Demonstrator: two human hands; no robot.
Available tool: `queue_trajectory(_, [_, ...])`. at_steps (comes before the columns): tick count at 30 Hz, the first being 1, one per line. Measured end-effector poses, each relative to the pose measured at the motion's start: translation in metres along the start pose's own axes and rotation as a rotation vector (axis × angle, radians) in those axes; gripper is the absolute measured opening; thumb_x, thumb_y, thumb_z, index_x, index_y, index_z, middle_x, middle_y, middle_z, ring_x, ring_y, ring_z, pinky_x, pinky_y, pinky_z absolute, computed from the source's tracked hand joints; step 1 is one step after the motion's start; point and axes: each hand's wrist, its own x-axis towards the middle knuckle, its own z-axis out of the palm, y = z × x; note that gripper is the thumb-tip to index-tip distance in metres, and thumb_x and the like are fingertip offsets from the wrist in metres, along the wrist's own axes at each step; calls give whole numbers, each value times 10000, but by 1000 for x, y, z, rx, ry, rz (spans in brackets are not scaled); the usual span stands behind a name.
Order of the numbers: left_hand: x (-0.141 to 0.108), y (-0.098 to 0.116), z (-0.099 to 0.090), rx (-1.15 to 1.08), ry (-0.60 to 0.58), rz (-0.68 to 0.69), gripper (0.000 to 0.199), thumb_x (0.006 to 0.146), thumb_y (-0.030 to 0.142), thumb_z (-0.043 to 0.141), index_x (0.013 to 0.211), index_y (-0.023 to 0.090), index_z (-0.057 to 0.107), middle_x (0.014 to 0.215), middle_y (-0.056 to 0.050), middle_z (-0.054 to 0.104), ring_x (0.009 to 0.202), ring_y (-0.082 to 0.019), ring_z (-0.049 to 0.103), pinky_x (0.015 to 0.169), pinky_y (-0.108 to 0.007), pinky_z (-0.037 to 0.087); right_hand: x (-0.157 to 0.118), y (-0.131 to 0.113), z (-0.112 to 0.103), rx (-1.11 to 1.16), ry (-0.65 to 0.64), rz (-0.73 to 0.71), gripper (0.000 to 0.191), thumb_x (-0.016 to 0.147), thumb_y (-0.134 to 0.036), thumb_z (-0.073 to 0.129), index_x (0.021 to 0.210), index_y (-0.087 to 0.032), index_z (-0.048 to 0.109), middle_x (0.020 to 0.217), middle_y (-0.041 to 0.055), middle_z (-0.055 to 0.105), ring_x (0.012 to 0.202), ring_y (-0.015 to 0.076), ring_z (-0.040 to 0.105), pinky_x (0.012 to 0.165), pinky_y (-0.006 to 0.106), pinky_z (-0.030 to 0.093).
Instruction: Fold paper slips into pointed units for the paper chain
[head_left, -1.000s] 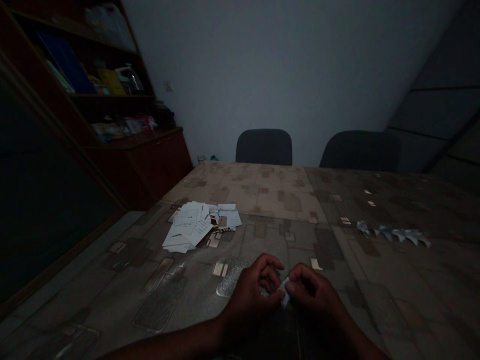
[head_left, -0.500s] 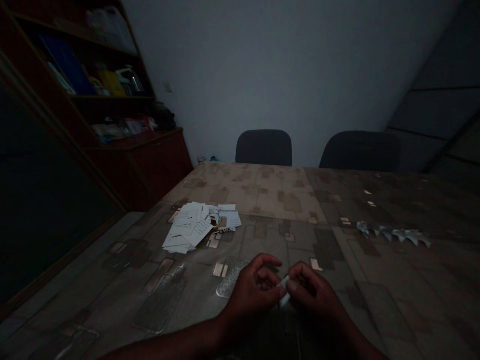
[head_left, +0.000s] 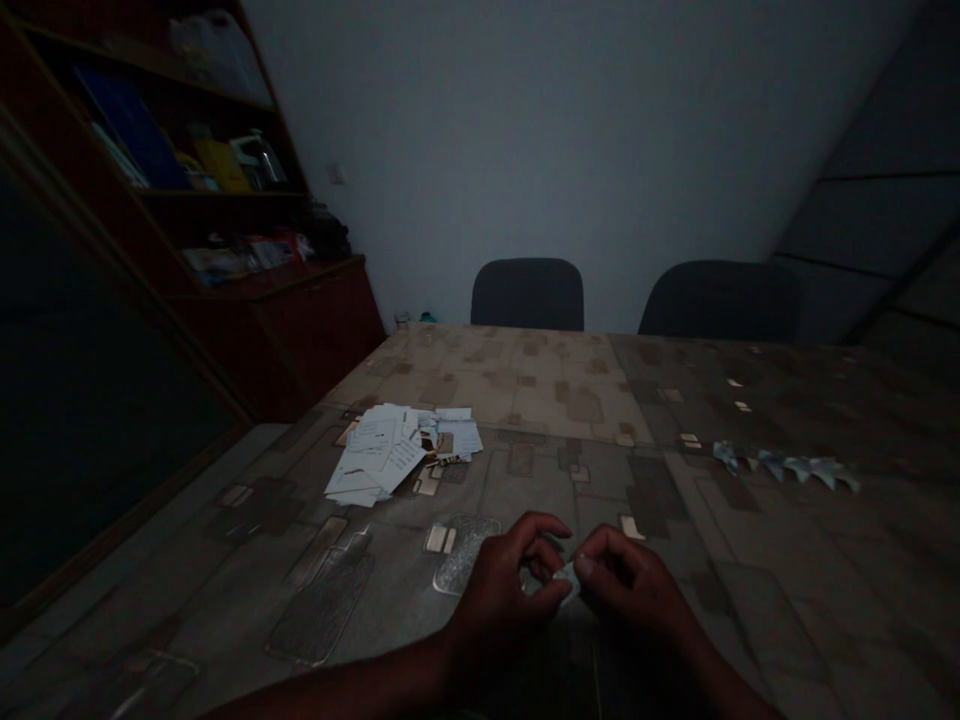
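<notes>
Near the front edge of the table, a small pale piece of paper [head_left: 570, 580] is pinched between both hands. My left hand [head_left: 517, 580] grips its left side with thumb and fingers, the index finger arched above. My right hand [head_left: 630, 575] has its thumb and bent index finger on the paper's right side. Both hands partly cover the paper. A loose pile of white printed cards or papers [head_left: 379, 455] lies to the left, farther back. Several small folded paper pieces [head_left: 806, 468] stand in a row at the right.
The table [head_left: 525, 380] has a patterned cover. Behind it are two dark chairs, one in the middle [head_left: 527, 293] and one at the right [head_left: 720, 300]. A wooden cabinet [head_left: 300, 320] with filled shelves stands at the left.
The small paper has turned a little between my fingers, and its lower end shows less. My left fingertips have shifted slightly right. The pile and the row are unmoved.
</notes>
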Motion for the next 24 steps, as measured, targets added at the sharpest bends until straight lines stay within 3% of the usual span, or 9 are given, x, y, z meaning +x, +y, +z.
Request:
queue_trajectory(11, [1, -5, -1, -133, -68, -50, 403, 645, 103, 672, 1033, 171, 585, 735, 17, 596, 711, -148, 559, 660, -232, 401, 0, -8, -2, -83, -34, -85, 292, 776, -452, 590, 663, -198, 502, 596, -55, 419, 565, 120, 387, 524, 227, 298])
queue_trajectory(17, [0, -6, -1, -315, -97, -100, 362, 753, 321, 678, 1059, 162, 566, 749, 15, 568, 675, -126, 525, 619, -223, 369, 1, -7, -5, -103, 44, -87, 277, 783, -450, 588, 672, -206, 516, 589, -51, 427, 552, 128, 403, 514, 231, 318])
queue_trajectory(21, [0, -9, 0, -329, -120, -158, 454, 630, 200, 760, 1039, 166, 566, 749, 25, 574, 690, -129, 538, 653, -228, 389, 0, -6, -5, -125, 65, -129, 248, 795, -415, 581, 680, -201, 533, 611, -39, 476, 579, 136, 444, 546, 238, 349])
queue_trajectory(24, [1, -9, 1, -302, -125, -153, 436, 622, 139, 735, 1027, 158, 575, 709, 39, 559, 667, -121, 529, 642, -225, 386, -1, -5, -4, -109, 31, -121, 247, 802, -413, 573, 688, -201, 524, 605, -43, 475, 573, 134, 449, 536, 235, 345])
